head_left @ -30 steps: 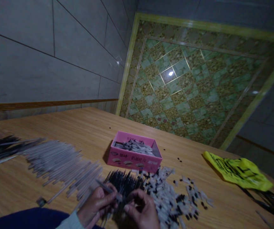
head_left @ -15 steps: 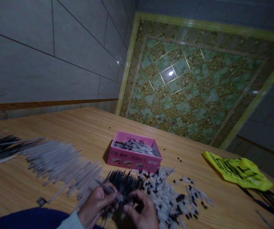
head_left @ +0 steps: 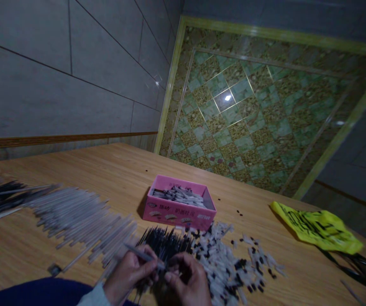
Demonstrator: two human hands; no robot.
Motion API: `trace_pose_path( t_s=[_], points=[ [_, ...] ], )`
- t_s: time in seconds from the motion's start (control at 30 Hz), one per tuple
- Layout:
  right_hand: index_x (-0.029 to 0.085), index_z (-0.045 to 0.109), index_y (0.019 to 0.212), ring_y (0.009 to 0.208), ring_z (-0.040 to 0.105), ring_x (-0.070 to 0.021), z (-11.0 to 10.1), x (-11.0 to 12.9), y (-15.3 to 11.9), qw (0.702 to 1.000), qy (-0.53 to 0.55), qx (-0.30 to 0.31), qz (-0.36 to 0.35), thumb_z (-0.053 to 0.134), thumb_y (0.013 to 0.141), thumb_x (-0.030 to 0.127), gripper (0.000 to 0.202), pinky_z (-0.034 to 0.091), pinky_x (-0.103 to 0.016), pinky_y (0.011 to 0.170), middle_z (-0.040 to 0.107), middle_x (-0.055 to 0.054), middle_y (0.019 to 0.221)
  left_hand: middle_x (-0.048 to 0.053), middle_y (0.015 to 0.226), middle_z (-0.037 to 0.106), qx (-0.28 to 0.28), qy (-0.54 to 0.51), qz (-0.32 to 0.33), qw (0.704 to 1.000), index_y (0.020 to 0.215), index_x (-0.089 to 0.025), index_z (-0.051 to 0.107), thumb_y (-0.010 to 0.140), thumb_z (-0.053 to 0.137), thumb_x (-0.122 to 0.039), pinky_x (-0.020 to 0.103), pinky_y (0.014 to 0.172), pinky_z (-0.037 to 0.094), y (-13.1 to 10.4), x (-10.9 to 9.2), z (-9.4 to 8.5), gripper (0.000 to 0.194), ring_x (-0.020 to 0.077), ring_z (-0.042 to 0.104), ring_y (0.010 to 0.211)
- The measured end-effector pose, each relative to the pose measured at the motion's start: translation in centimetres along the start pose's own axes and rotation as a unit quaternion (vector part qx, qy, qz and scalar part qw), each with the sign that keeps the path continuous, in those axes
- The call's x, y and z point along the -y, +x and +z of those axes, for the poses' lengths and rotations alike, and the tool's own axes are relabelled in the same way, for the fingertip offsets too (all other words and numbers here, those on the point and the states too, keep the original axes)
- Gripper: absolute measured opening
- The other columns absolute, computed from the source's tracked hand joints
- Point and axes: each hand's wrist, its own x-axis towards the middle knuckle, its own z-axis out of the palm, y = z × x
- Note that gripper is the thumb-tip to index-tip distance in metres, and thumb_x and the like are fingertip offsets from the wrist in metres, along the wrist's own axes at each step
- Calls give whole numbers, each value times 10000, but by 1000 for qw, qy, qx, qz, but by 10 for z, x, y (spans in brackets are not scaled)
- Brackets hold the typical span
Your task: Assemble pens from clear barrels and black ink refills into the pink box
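Note:
My left hand (head_left: 128, 272) is closed round a thin greyish pen barrel (head_left: 138, 253) that slants down to the right. Its lower end meets the fingertips of my right hand (head_left: 189, 280), which are pinched together there. Whatever small piece those right fingers hold is hidden. Just beyond both hands lies a dense bunch of thin black pointed pen refills (head_left: 167, 242). To their right spreads a heap of small translucent pen parts with black bits (head_left: 218, 255). A layer of long clear pen barrels (head_left: 77, 216) covers the table on the left.
Behind the refills stands a pink box (head_left: 176, 216) partly filled with grey pens. A yellow bag (head_left: 317, 227) with black straps lies at the right of the wooden table (head_left: 112, 170). More dark thin sticks (head_left: 4, 195) sit at the far left, and a tiled wall rises behind.
The barrel in my left hand has shifted slightly, its upper end a little further left and down. My right fingers stay at its lower end with a small shift in pose.

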Motion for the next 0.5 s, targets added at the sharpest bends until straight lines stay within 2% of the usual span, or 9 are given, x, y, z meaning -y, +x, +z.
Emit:
trace_pose_path(
  t_s=[0.13, 0.3, 0.4, 0.5],
  points=[
    [153, 606, 658, 587, 493, -148, 3, -12, -1, 1000, 2, -11, -10, 655, 666, 327, 181, 370, -228, 537, 557, -1, 586, -11, 512, 639, -10, 33, 37, 999, 712, -180, 548, 642, 704, -421, 180, 383, 357, -2, -1, 2, 295, 83, 522, 412],
    [158, 562, 596, 468, 438, -111, 7, -20, -3, 999, 2, 15, 37, 517, 771, 547, 430, 320, -199, 444, 480, 27, 492, -7, 556, 655, -1, 46, 68, 997, 702, -175, 557, 636, 717, -389, 209, 445, 419, -3, -3, 5, 275, 104, 572, 472],
    [162, 547, 594, 485, 431, -108, 6, -14, -4, 999, -19, 18, 29, 470, 794, 578, 468, 327, -194, 454, 473, 31, 503, 0, 535, 651, -3, 51, 65, 997, 706, -166, 568, 651, 705, -388, 215, 446, 418, -2, -4, 5, 266, 112, 575, 466],
    [166, 554, 680, 569, 456, -120, 3, -9, -4, 999, -38, 18, -29, 551, 747, 554, 394, 352, -192, 510, 503, 25, 589, 5, 527, 648, -12, 57, 70, 996, 703, -159, 582, 673, 686, -390, 219, 449, 419, -2, -6, 5, 255, 115, 576, 467]
  ],
)
